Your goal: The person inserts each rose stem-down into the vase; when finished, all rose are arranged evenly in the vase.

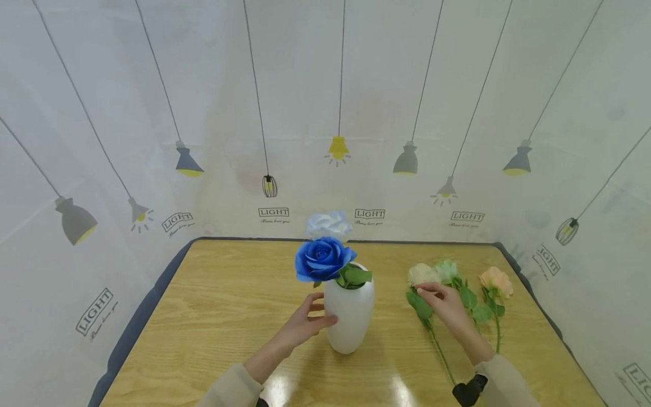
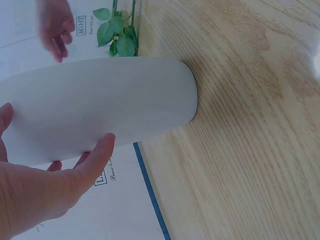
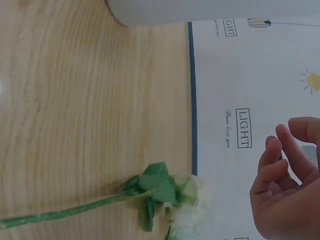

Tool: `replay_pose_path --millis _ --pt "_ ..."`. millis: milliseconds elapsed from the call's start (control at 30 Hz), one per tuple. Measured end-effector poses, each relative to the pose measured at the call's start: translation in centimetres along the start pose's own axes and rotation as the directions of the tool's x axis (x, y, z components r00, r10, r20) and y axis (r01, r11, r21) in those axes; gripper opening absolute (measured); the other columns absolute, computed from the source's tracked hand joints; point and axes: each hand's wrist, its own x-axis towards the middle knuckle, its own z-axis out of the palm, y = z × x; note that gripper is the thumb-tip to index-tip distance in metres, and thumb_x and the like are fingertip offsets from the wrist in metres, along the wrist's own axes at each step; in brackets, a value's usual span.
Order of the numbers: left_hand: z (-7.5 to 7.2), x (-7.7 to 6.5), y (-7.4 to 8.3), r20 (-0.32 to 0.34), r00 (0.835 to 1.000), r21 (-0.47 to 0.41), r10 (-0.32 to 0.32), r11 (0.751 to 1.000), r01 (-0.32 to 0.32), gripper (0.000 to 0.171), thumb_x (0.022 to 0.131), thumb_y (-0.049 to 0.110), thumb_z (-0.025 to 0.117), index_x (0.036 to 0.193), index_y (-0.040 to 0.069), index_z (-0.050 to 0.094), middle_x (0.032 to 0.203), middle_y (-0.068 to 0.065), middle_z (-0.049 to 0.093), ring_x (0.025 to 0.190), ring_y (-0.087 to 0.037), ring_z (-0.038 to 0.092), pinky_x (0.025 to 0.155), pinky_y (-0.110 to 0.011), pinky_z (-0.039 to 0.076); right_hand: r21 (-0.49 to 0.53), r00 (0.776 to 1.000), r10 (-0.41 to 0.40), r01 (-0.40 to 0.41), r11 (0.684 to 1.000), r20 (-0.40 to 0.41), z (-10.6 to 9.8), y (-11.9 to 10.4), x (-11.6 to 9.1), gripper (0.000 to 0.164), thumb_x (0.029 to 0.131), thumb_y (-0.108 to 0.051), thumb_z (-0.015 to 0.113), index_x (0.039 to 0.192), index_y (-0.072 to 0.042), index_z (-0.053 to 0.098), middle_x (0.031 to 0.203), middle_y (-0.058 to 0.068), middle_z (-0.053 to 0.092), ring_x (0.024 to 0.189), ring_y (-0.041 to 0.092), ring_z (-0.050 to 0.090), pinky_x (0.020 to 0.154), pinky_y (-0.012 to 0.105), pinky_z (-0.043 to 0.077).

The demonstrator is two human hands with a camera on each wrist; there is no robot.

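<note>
A white vase point(image 1: 350, 319) stands upright on the table, and my left hand point(image 1: 303, 326) holds its left side with the fingers curved round it. From its mouth leans a blue rose point(image 1: 321, 258) with green leaves. A pale white-blue rose point(image 1: 328, 225) shows behind the blue one; its stem is hidden. My right hand point(image 3: 287, 187), fingers loosely bent, holds nothing. In the head view it hovers over a cream rose point(image 1: 422, 273), which lies beside a pale green flower point(image 1: 447, 269) and a peach rose point(image 1: 495, 281) on the right.
The wooden table point(image 1: 229, 294) has a dark blue edging strip point(image 1: 142, 305). A pale wall cloth point(image 1: 295, 113) printed with hanging lamps surrounds its far side and both sides. The flower stems point toward the near edge.
</note>
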Motion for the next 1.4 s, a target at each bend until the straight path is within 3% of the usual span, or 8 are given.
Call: replay_pose_path --millis 233,567,700,800,1033,1233,1400 --pt "-0.2 0.1 -0.3 0.002 1.0 -0.007 -0.004 1.0 0.004 0.068 0.08 0.035 0.065 0.133 0.009 0.03 0.125 -0.02 0.04 0.106 -0.038 0.046 0.078 -0.049 0.04 -0.009 0.987 0.158 -0.158 0.987 0.017 -1.0 3.5 -0.6 0.04 0.09 -0.029 0.052 0.114 0.003 0.054 0.093 0.012 0.053 0.072 0.023 0.049 0.053 0.031 0.038" --pt "-0.2 0.2 -0.3 0.014 1.0 -0.02 -0.024 1.0 0.024 0.071 0.079 0.037 0.065 0.134 0.01 0.028 0.127 -0.02 0.037 0.108 -0.039 0.044 0.079 -0.051 0.039 -0.001 0.956 0.291 -0.292 0.957 -0.047 -2.0 7.4 -0.9 0.046 0.091 -0.029 0.049 0.121 0.006 0.046 0.107 0.017 0.053 0.078 0.026 0.052 0.059 0.035 0.039" --pt "-0.2 0.2 -0.3 0.012 1.0 -0.019 -0.026 0.999 0.027 0.071 0.079 0.037 0.065 0.133 0.01 0.029 0.126 -0.02 0.038 0.108 -0.038 0.044 0.079 -0.051 0.039 0.006 0.944 0.324 -0.324 0.946 -0.056 -2.5 8.5 -1.0 0.046 0.092 -0.026 0.047 0.123 0.007 0.043 0.107 0.017 0.055 0.082 0.027 0.056 0.061 0.035 0.039" --pt "-0.2 0.2 -0.3 0.009 1.0 -0.016 -0.024 1.0 0.024 0.07 0.079 0.036 0.065 0.133 0.009 0.029 0.126 -0.02 0.038 0.107 -0.038 0.045 0.079 -0.05 0.039 -0.004 0.938 0.342 -0.343 0.939 -0.061 -2.5 9.1 -1.2 0.043 0.092 -0.023 0.047 0.12 0.009 0.045 0.096 0.013 0.061 0.077 0.023 0.059 0.06 0.035 0.04" --pt "-0.2 0.3 -0.3 0.009 1.0 -0.012 -0.022 1.0 0.022 0.07 0.079 0.037 0.065 0.133 0.01 0.03 0.126 -0.02 0.038 0.107 -0.038 0.045 0.079 -0.05 0.039 0.12 0.927 0.376 -0.375 0.919 0.012 -1.2 10.2 -1.3 0.036 0.088 -0.009 0.051 0.113 0.016 0.046 0.079 0.011 0.058 0.06 0.017 0.051 0.054 0.031 0.044" --pt "-0.2 0.3 -0.3 0.006 1.0 -0.012 -0.02 1.0 0.02 0.07 0.079 0.036 0.065 0.133 0.01 0.03 0.126 -0.021 0.038 0.107 -0.038 0.045 0.079 -0.05 0.039 -0.05 0.94 0.34 -0.341 0.939 -0.019 -0.1 10.6 -1.1 0.032 0.087 -0.012 0.054 0.107 0.012 0.053 0.061 0.009 0.053 0.052 0.018 0.048 0.055 0.031 0.042" --pt "0.0 0.2 -0.3 0.003 1.0 -0.005 -0.01 1.0 0.01 0.069 0.08 0.035 0.065 0.133 0.009 0.03 0.126 -0.021 0.038 0.108 -0.039 0.045 0.078 -0.05 0.04 0.048 0.93 0.368 -0.367 0.929 -0.007 0.5 10.6 -1.0 0.029 0.09 -0.015 0.045 0.101 0.01 0.056 0.056 0.005 0.048 0.048 0.015 0.045 0.051 0.031 0.041"
